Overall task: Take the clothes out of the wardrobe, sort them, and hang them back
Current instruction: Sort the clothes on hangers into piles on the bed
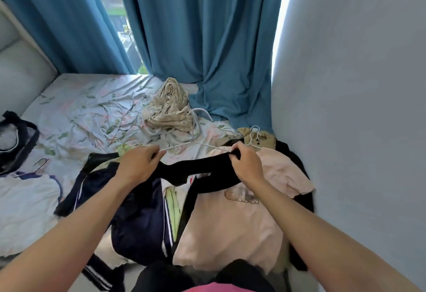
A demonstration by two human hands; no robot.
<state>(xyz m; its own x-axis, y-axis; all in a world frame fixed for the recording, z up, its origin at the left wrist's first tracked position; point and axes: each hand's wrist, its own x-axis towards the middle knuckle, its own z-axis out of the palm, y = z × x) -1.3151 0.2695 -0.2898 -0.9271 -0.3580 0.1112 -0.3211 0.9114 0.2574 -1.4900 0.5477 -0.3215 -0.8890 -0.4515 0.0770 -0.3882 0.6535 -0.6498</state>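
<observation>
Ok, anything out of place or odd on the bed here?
Nothing damaged or spilled. The beige garment lies crumpled in a heap near the blue curtain, beside a loose white hanger. Both hands, left and right, hold a black garment.

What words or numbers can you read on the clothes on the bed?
None can be read.
The pink shirt bears a brown outline drawing, no letters that I can make out.
A small red and white mark beside the black garment, which both hands hold, is too blurred to read.
The navy garment shows only white stripes.
</observation>
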